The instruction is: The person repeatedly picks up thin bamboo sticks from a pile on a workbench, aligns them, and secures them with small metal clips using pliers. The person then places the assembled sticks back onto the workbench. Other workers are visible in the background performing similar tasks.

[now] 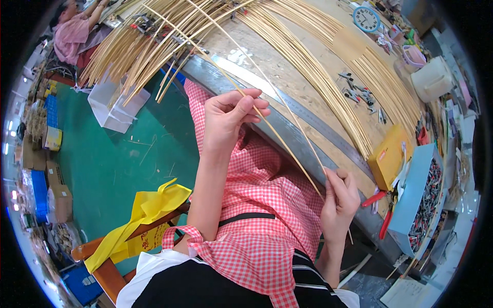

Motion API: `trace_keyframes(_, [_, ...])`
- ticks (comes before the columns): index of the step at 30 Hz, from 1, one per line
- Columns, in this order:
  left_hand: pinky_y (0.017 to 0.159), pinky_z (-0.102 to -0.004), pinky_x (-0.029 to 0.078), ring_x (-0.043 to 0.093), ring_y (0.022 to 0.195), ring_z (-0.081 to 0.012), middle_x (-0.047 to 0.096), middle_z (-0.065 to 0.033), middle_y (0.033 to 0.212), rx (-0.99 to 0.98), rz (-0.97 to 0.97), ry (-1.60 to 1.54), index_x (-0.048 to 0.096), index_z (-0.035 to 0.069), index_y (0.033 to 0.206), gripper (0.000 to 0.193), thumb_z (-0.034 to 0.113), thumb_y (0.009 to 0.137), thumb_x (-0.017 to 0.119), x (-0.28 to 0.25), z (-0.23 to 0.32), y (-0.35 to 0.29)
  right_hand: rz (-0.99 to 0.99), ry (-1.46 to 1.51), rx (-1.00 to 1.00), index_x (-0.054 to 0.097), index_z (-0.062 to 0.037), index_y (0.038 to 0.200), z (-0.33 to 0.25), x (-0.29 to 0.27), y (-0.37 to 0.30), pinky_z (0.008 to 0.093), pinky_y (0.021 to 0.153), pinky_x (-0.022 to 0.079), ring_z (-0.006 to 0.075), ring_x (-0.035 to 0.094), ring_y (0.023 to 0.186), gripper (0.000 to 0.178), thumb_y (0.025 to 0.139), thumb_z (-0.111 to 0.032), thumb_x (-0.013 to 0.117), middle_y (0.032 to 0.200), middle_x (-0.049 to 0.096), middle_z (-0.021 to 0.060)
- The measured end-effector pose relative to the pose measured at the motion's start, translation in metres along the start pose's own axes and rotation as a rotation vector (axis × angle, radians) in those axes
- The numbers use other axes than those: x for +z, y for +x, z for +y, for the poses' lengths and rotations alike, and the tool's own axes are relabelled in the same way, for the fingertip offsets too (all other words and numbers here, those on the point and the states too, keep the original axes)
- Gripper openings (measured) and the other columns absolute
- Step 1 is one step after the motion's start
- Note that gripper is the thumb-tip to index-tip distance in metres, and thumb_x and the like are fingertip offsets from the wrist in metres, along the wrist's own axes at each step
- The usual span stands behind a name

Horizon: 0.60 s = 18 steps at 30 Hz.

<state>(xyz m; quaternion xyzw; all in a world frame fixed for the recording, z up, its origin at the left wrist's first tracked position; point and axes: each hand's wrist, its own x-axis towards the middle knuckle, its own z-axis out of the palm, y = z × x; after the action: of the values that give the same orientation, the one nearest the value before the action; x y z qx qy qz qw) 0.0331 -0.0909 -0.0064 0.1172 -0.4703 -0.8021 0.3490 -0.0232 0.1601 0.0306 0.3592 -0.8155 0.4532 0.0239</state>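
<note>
My left hand point(228, 112) is closed in a pinch on a long, thin bamboo stick point(282, 141), held slantwise above my lap and the bench edge. Its lower end runs down close to my right hand point(340, 200). That hand pinches a second thin bamboo stick point(281, 97) between thumb and fingers, and this one reaches up across the bench. The two sticks lie nearly side by side near my hands and cross other sticks at the top. Whether the right fingers also touch the first stick, I cannot tell.
Bundles of bamboo sticks point(308, 66) cover the bench, and more point(138, 61) overhang its left end. A steel ruler point(321, 123) lies along the front. Small clips point(357, 92), a yellow box point(391, 156), red-handled pliers point(386, 224) and a blue box point(408, 210) of clips are right. Someone sits far left.
</note>
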Motion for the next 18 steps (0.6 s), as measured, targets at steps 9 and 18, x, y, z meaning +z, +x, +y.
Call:
trace_keyframes(9, [0.061, -0.0257, 0.058, 0.071, 0.076, -0.0240, 0.070, -0.0183, 0.087, -0.101, -0.105, 0.039, 0.064, -0.009, 0.104, 0.022, 0.010, 0.091, 0.062, 0.024, -0.017, -0.008, 0.007, 0.077, 0.033, 0.067, 0.0035, 0.105, 0.003, 0.002, -0.001, 0.0269, 0.064, 0.045, 0.0201, 0.057, 0.072, 0.026, 0.081, 0.010, 0.060, 0.084, 0.055, 0.0133])
trace_keyframes(18, [0.061, -0.0231, 0.056, 0.071, 0.080, -0.0201, 0.071, -0.0152, 0.089, -0.154, -0.119, 0.044, 0.066, -0.006, 0.105, 0.023, 0.012, 0.090, 0.064, 0.033, -0.022, -0.014, 0.011, -0.023, -0.061, 0.066, 0.0027, 0.110, 0.002, 0.011, -0.005, 0.0301, 0.064, 0.048, 0.0237, 0.058, 0.073, 0.034, 0.078, 0.013, 0.060, 0.089, 0.054, 0.0148])
